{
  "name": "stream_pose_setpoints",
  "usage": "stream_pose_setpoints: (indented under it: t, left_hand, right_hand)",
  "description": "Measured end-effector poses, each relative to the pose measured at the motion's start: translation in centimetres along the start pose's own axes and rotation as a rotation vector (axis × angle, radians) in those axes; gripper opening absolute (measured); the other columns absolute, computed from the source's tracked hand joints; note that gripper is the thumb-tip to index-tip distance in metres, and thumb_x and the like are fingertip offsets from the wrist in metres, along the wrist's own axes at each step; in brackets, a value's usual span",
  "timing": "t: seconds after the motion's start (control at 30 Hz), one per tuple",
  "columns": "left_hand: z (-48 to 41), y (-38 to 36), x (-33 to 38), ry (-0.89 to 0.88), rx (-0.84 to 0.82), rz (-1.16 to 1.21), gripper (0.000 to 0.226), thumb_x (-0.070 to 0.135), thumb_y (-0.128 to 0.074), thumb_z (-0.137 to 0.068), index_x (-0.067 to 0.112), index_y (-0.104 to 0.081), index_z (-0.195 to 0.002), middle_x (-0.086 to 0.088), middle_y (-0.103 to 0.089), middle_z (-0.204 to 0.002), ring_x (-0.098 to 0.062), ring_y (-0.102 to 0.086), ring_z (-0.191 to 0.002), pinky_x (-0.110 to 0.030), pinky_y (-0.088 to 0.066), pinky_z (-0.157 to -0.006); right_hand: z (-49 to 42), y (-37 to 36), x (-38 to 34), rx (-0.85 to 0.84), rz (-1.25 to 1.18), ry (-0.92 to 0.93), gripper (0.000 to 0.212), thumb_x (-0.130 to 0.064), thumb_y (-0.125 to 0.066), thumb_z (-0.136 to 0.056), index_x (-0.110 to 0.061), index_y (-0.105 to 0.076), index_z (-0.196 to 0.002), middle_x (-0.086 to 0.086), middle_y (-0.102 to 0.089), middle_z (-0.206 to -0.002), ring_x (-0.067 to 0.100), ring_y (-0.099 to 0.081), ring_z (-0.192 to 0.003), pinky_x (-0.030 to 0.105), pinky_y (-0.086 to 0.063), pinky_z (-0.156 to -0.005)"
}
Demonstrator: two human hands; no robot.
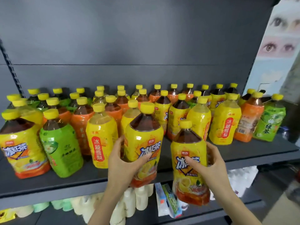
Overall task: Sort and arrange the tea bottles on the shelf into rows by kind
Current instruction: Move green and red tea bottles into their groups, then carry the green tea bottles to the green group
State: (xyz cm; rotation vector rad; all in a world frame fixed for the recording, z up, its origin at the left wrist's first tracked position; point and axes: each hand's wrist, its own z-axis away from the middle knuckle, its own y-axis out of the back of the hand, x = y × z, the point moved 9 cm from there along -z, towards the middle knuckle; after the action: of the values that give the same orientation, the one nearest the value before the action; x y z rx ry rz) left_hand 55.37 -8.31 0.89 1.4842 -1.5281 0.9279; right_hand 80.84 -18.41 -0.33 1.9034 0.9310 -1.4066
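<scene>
My left hand [121,161] has its fingers [144,157] wrapped round the label of one yellow iced black tea bottle [143,143], dark tea under a yellow cap, held at the front edge of the grey shelf [48,184] with its base hanging just past the lip. My right hand [211,166] grips a second iced black tea bottle [189,161] of the same kind, just right of the first and lower, well out in front of the shelf edge. Behind the first bottle the shelf is crowded with mixed upright bottles: a yellow pear drink bottle [101,135] just left of it, a green tea bottle [60,146] further left, orange-labelled bottles [81,125] between and behind them. Below the shelf edge stand pale plastic bottles [141,198].
</scene>
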Motion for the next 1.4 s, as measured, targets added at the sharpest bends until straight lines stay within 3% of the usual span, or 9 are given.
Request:
stream_pose_setpoints:
  t: [0.2, 0.3, 0.5, 0.63, 0.87, 0.97, 1.07, 1.2, 1.4]
  left_hand:
    - [-2.5, -6.1, -1.6, -0.037, 0.038, -0.078, 0.091, 0.064, -0.082, -0.049, 0.032, -0.047, -0.126, 0.011, -0.056, -0.123, -0.01, -0.054, -0.113, -0.04, -0.049, -0.095]
    - [-3.1, -8.4, -2.7, -0.06, 0.082, -0.16, 0.084, 0.048, -0.086, -0.055, 0.031, -0.045, -0.126, 0.015, -0.049, -0.12, -0.007, -0.047, -0.115, -0.033, -0.042, -0.098]
    - [-3.9, -10.8, -5.3, -0.02, 0.232, -0.177, 0.081, 0.034, -0.087, -0.061, 0.026, -0.044, -0.13, 0.012, -0.047, -0.119, -0.008, -0.044, -0.115, -0.028, -0.036, -0.098]
    - [-4.3, -12.7, -6.1, 0.005, 0.258, -0.173, 0.087, 0.042, -0.08, -0.067, 0.011, -0.041, -0.138, 0.001, -0.047, -0.129, -0.018, -0.041, -0.126, -0.033, -0.034, -0.105]
    - [-5.6, -14.3, -6.5, -0.013, 0.158, -0.202, 0.087, 0.059, -0.058, -0.082, 0.016, -0.023, -0.149, -0.003, -0.031, -0.15, -0.017, -0.029, -0.14, -0.045, -0.028, -0.114]
    - [-4.0, -14.3, -4.2, -0.078, 0.183, -0.284, 0.071, 0.05, -0.046, -0.093, 0.021, -0.015, -0.149, 0.003, -0.015, -0.153, -0.012, -0.016, -0.142, -0.036, -0.02, -0.118]
    - [-3.0, -15.4, -0.1, -0.243, 0.142, -0.332, 0.069, 0.054, -0.043, -0.091, 0.026, -0.016, -0.148, 0.007, -0.017, -0.15, -0.004, -0.015, -0.141, -0.013, -0.016, -0.112]
    - [-3.0, -18.4, 2.0, -0.343, -0.017, -0.442, 0.076, 0.064, -0.049, -0.083, 0.031, -0.021, -0.145, 0.009, -0.027, -0.146, -0.001, -0.019, -0.138, -0.026, -0.022, -0.112]
    - [-2.7, -20.3, 1.3, -0.384, -0.032, -0.574, 0.085, 0.062, -0.053, -0.077, 0.036, -0.01, -0.147, 0.014, -0.019, -0.147, 0.012, -0.007, -0.133, -0.02, -0.02, -0.105]
  right_hand:
    - [-2.5, 2.2, 0.9, 0.147, 0.002, 0.058, 0.083, -0.051, -0.086, -0.054, -0.031, -0.046, -0.124, -0.004, -0.059, -0.118, 0.016, -0.062, -0.106, 0.039, -0.056, -0.084]
    - [-3.8, 2.3, 1.5, 0.176, 0.009, 0.086, 0.09, -0.064, -0.082, -0.044, -0.038, -0.046, -0.122, -0.011, -0.057, -0.119, 0.012, -0.059, -0.109, 0.043, -0.054, -0.088]
    - [-6.5, 1.5, 0.9, 0.142, 0.044, 0.197, 0.084, -0.06, -0.081, -0.048, -0.046, -0.043, -0.121, -0.029, -0.051, -0.116, 0.0, -0.053, -0.113, 0.038, -0.052, -0.092]
    - [-7.9, 0.8, 2.2, 0.097, 0.043, 0.204, 0.083, -0.062, -0.08, -0.049, -0.055, -0.038, -0.119, -0.028, -0.048, -0.121, 0.0, -0.05, -0.117, 0.037, -0.049, -0.096]
    - [-9.5, 0.0, 3.1, 0.014, 0.168, 0.212, 0.084, -0.071, -0.069, -0.056, -0.058, -0.02, -0.124, -0.023, -0.035, -0.13, 0.002, -0.039, -0.126, 0.024, -0.039, -0.091]
    - [-9.6, -0.4, 3.3, -0.005, 0.217, 0.235, 0.094, -0.068, -0.07, -0.065, -0.038, -0.021, -0.139, -0.024, -0.026, -0.127, 0.002, -0.033, -0.127, 0.027, -0.038, -0.09]
    - [-9.6, -0.3, 3.2, -0.065, 0.272, 0.252, 0.094, -0.07, -0.062, -0.066, -0.037, -0.018, -0.142, -0.022, -0.022, -0.127, 0.0, -0.031, -0.124, 0.026, -0.039, -0.09]
    - [-10.5, 2.9, 2.1, -0.069, 0.356, 0.377, 0.066, -0.077, -0.044, -0.077, -0.04, -0.039, -0.132, -0.02, -0.026, -0.12, 0.002, -0.032, -0.12, 0.021, -0.037, -0.092]
    - [-17.3, 6.3, -3.3, -0.013, 0.25, 0.512, 0.032, -0.036, -0.053, -0.094, -0.029, -0.047, -0.124, -0.007, -0.04, -0.122, 0.004, -0.041, -0.12, 0.024, -0.036, -0.102]
